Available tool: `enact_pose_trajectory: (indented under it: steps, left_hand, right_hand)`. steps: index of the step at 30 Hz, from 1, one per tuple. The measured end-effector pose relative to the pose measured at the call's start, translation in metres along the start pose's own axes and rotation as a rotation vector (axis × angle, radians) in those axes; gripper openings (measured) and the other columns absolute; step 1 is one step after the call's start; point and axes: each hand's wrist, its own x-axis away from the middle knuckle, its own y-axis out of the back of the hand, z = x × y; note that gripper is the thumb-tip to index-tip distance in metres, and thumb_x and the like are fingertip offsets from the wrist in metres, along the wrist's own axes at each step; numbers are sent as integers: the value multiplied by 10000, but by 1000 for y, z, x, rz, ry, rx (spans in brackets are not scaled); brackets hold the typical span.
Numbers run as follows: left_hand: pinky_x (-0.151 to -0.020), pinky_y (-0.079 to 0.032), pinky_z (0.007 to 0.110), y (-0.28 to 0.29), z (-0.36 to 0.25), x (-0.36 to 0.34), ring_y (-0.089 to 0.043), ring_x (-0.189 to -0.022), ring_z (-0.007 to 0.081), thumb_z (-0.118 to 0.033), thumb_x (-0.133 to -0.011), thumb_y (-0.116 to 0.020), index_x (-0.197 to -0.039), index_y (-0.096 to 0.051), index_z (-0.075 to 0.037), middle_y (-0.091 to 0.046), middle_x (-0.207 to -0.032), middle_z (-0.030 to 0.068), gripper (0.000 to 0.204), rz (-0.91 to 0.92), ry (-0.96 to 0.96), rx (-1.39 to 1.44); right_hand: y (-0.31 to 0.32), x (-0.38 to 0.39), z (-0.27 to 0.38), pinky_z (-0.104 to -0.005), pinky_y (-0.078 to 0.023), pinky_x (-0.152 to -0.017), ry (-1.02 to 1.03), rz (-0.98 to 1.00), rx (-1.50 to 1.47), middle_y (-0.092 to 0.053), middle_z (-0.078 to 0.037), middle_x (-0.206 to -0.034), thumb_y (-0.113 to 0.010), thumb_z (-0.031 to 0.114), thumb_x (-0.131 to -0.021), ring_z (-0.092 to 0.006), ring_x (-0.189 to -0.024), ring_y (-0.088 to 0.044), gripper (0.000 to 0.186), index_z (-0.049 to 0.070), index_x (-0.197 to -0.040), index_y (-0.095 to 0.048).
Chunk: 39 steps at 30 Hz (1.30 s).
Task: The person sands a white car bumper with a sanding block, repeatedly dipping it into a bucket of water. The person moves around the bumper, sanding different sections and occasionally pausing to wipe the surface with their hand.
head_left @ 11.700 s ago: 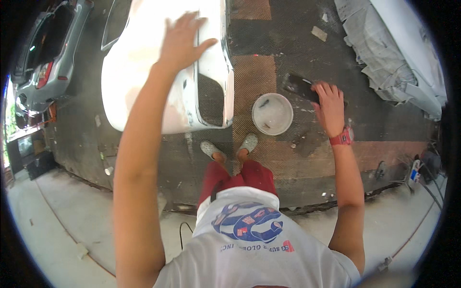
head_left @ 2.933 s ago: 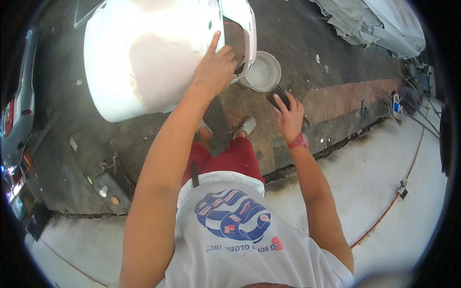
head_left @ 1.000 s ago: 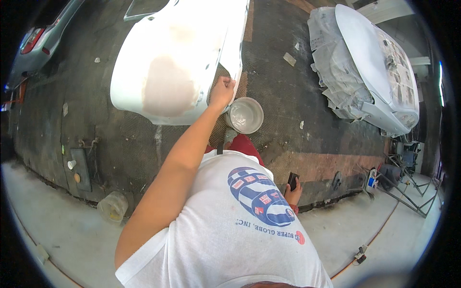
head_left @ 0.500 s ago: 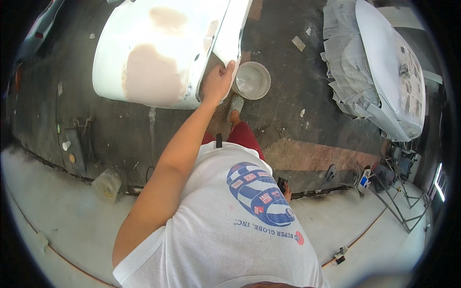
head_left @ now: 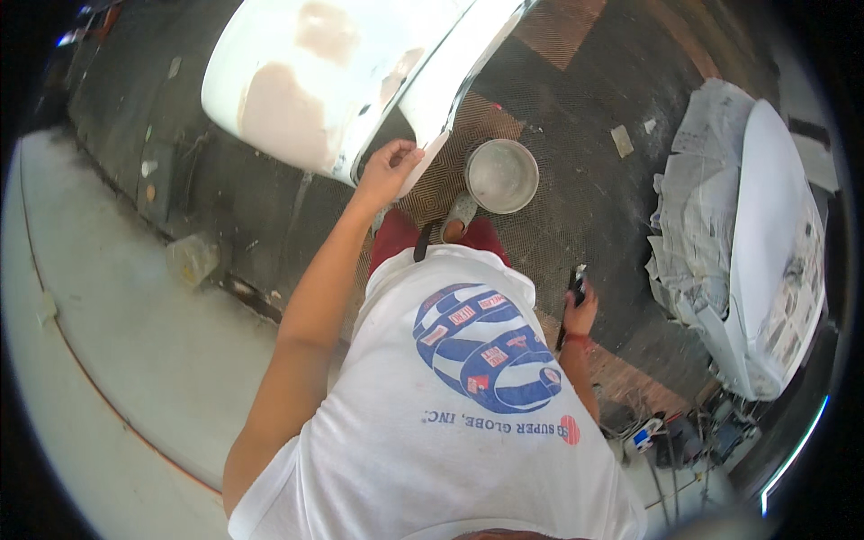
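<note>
A large white car body panel (head_left: pixel 396 63) with brownish filler patches stands in front of me, its narrower end strip reaching toward my legs. My left hand (head_left: pixel 389 171) is at the near end of that strip, with bent fingers and thumb closed on its edge. Low on my right side, my right hand (head_left: pixel 580 313) is closed round a slim black object (head_left: pixel 576 286) with a pale tip. Its exact kind does not show. Between the hands, by my foot, a round metal bowl (head_left: pixel 501 176) holds cloudy liquid.
At the right stands another white panel (head_left: pixel 774 243) masked with paper sheets. A translucent tub (head_left: pixel 192 259) sits at the left floor edge. Tools and cables (head_left: pixel 666 436) lie at lower right. Scraps (head_left: pixel 622 140) dot the dark mat, and an orange cord (head_left: pixel 108 396) crosses the pale floor.
My view has turned, and the panels and bowl sit differently in it. My right hand has come out from beside my body with the black object. My left hand remains at the strip's edge.
</note>
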Motion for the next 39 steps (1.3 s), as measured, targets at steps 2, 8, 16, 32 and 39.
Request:
enact_pose_trajectory:
  steps: [2,8,16,32,39]
  left_hand:
    - [-925,-555,313,-1,-5,15,-687,-1023,115,-296,-1104,-760,-1337,-755,-33,-779,-1146,28,352,-10,19,40]
    - [-1015,-546,326,-7,17,50,-687,-1153,148,-253,-1113,-734,-1425,-718,-35,-760,-1286,64,380,-149,60,130]
    - [-1128,-534,441,-23,38,92,-731,-1253,319,-243,-1093,-721,-1469,-718,-92,-768,-1373,173,405,-332,117,-60]
    - [-1155,-494,367,43,-82,139,-602,-1290,156,-404,-1206,-606,-1416,-542,-84,-599,-1405,50,388,28,-161,740]
    - [-1008,-542,405,112,-74,116,-598,-1165,227,-519,-1071,-796,-1379,-411,-36,-546,-1264,137,691,-247,-347,314]
  right_hand:
    - [25,-77,17,-562,-517,-1144,170,-49,3,-691,-268,-1390,-826,148,-981,-500,-1314,-640,641,77,-1578,-604]
    - [80,-242,191,-474,-509,-1185,484,8,-389,-664,-267,-1520,-801,147,-1026,-425,-1388,-664,649,67,-1629,-573]
    - [125,-200,434,-487,-550,-1118,1140,398,-226,-670,-184,-1477,-789,161,-1019,-412,-1280,-684,634,108,-1622,-597]
    - [94,-65,544,-519,-517,-1112,1147,62,-139,-627,-194,-1473,-805,121,-963,-433,-1327,-616,543,72,-1487,-673]
    - [72,8,590,-483,-515,-1192,978,373,-699,-602,-224,-1576,-602,-62,-1004,-395,-1400,-649,651,36,-1636,-482]
